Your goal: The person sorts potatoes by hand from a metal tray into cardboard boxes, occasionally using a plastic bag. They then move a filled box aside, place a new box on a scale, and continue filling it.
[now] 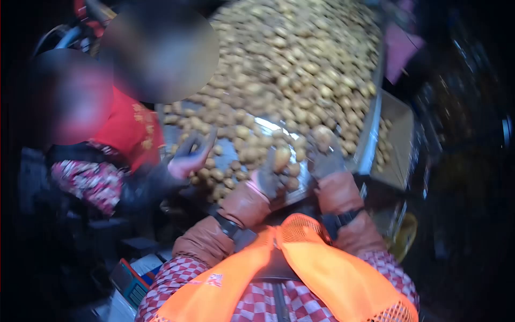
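Note:
My left hand (269, 175), in a dark glove, is closed around a potato (281, 159) near the front edge of the sorting table (226, 152). To its right, my right hand (326, 159), gloved too, holds another potato (322, 137) at its fingertips. Both hands are low over the near end of a large heap of potatoes (300, 70). Loose potatoes lie just beyond and between them. The picture is somewhat blurred, and parts of the fingers are hard to make out.
At the left a co-worker in a red garment (131, 126) reaches a gloved hand (190, 155) over the potatoes. A cardboard box (398, 137) with potatoes stands right of the table's metal side. Colourful packages (134, 284) lie at the lower left.

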{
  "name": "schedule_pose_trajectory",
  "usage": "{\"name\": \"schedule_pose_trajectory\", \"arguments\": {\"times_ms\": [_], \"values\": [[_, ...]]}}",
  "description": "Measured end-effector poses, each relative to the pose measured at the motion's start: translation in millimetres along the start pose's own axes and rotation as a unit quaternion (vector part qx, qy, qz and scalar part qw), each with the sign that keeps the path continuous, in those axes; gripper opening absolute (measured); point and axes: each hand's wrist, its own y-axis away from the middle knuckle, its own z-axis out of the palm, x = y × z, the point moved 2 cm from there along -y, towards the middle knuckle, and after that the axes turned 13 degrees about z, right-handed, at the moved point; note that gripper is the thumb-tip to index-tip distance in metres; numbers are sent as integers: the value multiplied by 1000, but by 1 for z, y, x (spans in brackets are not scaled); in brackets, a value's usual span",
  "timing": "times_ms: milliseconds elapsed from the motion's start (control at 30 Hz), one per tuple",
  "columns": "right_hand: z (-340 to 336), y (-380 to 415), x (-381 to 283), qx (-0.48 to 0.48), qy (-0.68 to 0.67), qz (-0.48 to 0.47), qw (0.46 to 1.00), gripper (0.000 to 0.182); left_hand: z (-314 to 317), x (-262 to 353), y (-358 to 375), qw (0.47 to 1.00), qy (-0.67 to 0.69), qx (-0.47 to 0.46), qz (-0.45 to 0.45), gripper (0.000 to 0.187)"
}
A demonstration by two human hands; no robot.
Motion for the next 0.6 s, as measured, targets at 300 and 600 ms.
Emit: {"name": "schedule_pose_trajectory", "arguments": {"times_ms": [300,600], "values": [[-20,-28,76,-120,71,65,988,44,-61,32,2,965,-183,102,156,64],[24,-12,99,-116,15,337,934,44,-83,36,5,902,-389,68,172,41]]}}
